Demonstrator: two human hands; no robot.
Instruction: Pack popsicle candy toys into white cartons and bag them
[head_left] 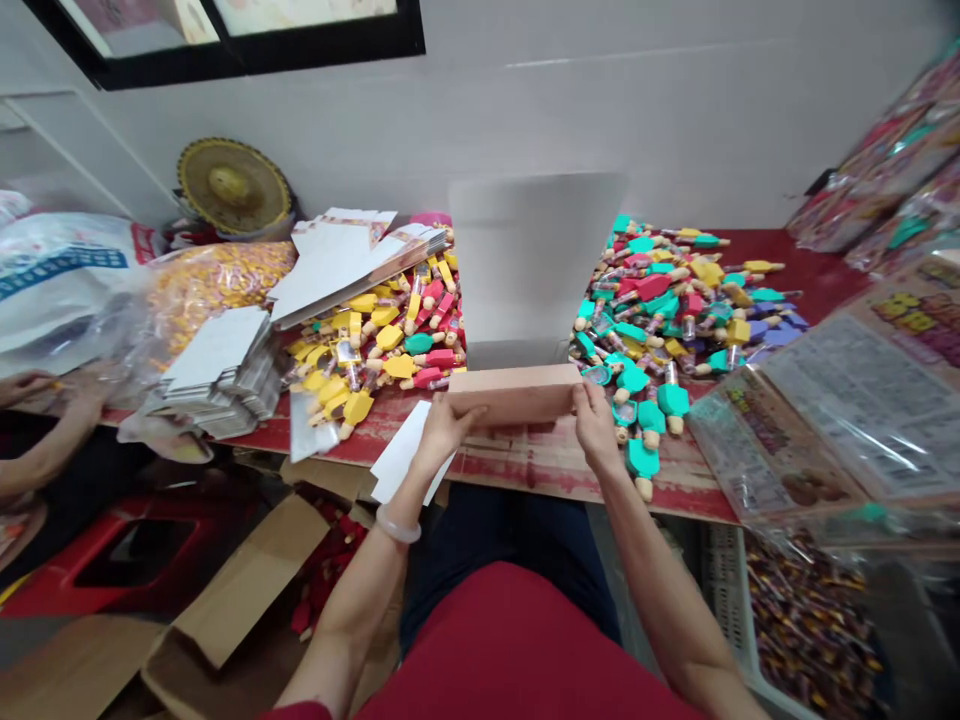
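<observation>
Both my hands grip a pale pink cardboard box (514,395) at its lower edge, above the table's front edge. A tall white flap (536,260) rises from the box, blurred by motion. My left hand (444,428) holds the box's left end, and a pale bangle (397,525) circles that wrist. My right hand (596,428) holds the right end. Left of the box lies a heap of yellow-ended toy-shaped candy tubes (375,340), and to its right a heap of mostly teal ones (660,305). A white card sheet (401,455) lies beneath my left hand.
A stack of flat card blanks (214,370) and white sheets (337,260) sit on the red-topped table (787,265). A co-worker's hand (26,388) shows at far left. Printed plastic bags (870,400) lie at right, above a crate of wrapped sweets (810,630); an open carton (225,610) stands below left.
</observation>
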